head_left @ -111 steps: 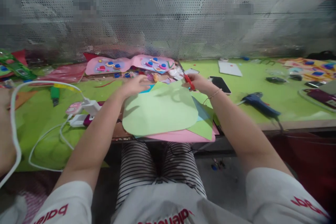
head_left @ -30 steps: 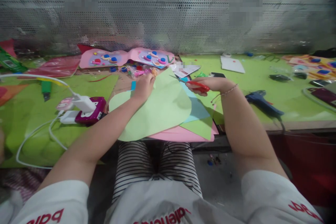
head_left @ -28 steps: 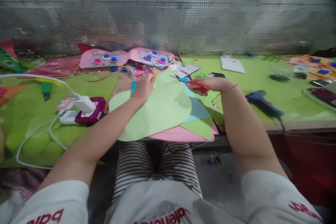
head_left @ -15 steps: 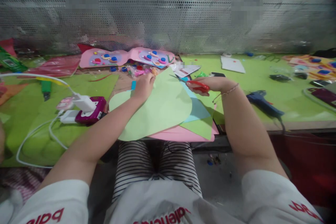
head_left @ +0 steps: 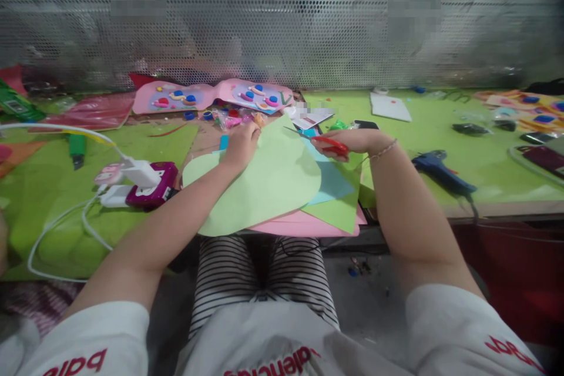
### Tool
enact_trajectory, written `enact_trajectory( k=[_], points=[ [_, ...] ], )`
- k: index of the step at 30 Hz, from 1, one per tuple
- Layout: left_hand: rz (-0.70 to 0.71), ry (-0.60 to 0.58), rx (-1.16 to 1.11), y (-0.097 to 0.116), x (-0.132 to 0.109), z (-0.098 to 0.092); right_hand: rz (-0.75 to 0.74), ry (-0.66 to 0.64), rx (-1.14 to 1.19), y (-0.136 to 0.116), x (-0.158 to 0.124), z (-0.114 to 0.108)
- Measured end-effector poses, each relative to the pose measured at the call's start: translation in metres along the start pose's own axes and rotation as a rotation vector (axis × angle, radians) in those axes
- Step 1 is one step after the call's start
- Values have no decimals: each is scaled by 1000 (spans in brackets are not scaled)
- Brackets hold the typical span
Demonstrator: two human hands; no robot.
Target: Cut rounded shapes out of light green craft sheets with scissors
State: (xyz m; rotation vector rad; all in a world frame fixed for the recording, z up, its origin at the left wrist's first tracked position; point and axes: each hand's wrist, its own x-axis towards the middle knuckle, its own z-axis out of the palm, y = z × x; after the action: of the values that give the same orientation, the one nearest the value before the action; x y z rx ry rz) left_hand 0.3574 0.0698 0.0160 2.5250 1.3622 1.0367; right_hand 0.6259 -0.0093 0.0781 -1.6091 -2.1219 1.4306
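Note:
A large pale green sheet (head_left: 268,188) with rounded corners lies over the table's front edge. My left hand (head_left: 242,145) is closed at the sheet's far left side, with its fingertips pinching the edge. In my right hand (head_left: 359,141) is a pair of red-handled scissors (head_left: 331,145). Their blades point left and lie at the sheet's upper right edge. Under the pale sheet show a light blue sheet (head_left: 337,182), a brighter green sheet (head_left: 341,214) and a pink sheet (head_left: 282,222).
Pink cut-out panels (head_left: 176,98) with clay-like shapes stand at the back against a perforated metal screen (head_left: 282,23). A purple power strip (head_left: 163,185) with white plugs sits at left. On the right lie a dark blue glue gun (head_left: 443,173) and a white card (head_left: 390,107).
My right hand and the scissors have shifted very slightly left, along the sheet's right edge. My left hand stays where it was.

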Motion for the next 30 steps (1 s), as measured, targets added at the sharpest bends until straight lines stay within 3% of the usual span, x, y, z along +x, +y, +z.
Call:
enact_trajectory(
  k=[20,30],
  points=[
    [-9,-17,-102,-4,1,5,42,19,67,-1,7,4],
    [-21,-20,-151,-8,4,8,113,108,18,-13,9,11]
  ],
)
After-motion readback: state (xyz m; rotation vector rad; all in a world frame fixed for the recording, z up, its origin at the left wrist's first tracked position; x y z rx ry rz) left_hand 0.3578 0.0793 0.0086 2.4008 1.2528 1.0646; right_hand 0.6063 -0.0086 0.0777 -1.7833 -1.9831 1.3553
